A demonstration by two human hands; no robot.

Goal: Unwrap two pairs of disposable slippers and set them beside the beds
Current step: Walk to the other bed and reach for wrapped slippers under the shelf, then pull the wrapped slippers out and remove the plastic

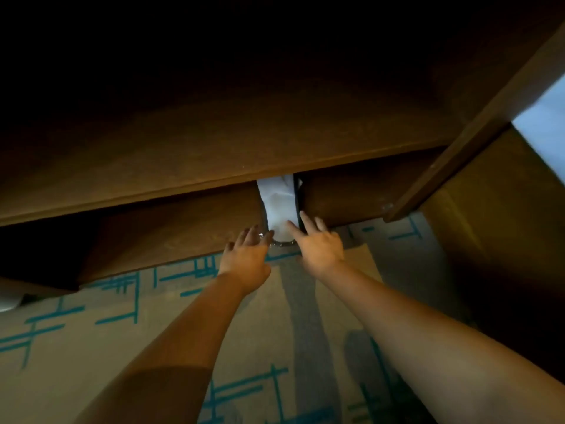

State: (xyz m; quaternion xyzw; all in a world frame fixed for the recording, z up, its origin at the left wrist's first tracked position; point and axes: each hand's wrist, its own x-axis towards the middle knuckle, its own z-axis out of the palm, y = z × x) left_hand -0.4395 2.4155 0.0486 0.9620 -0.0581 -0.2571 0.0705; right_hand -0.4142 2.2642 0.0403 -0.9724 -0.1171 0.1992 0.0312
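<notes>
Location: carpeted floor (91, 347) at the foot of dark wooden furniture (183, 148); whether it is a bed frame or a cabinet cannot be told in this light.
Slippers: white slippers (279, 206) stand on end in a narrow gap between two lower wood panels, their far end hidden under the overhanging ledge, their near end at the carpet. One pair or a single slipper cannot be told. A glossy edge at the near end suggests wrapping, not confirmed.
Left hand: left hand (247, 252) lies just left of the slippers' near end, fingers spread and straight, clamped on nothing; a ring shows on one finger.
Right hand: right hand (321, 243) reaches from the right, fingers extended and apart, the forefinger touching the white surface; no grasp formed.
Stage: judged early; nothing set out beside a bed.
Risk one: fingertip contact alone could push the slippers farther into the gap.
Risk two: poor light may hide the wrapper seam, inviting a tear through the slipper.
Risk three: the ledge could snag the far end if it is pulled at an angle.
</notes>
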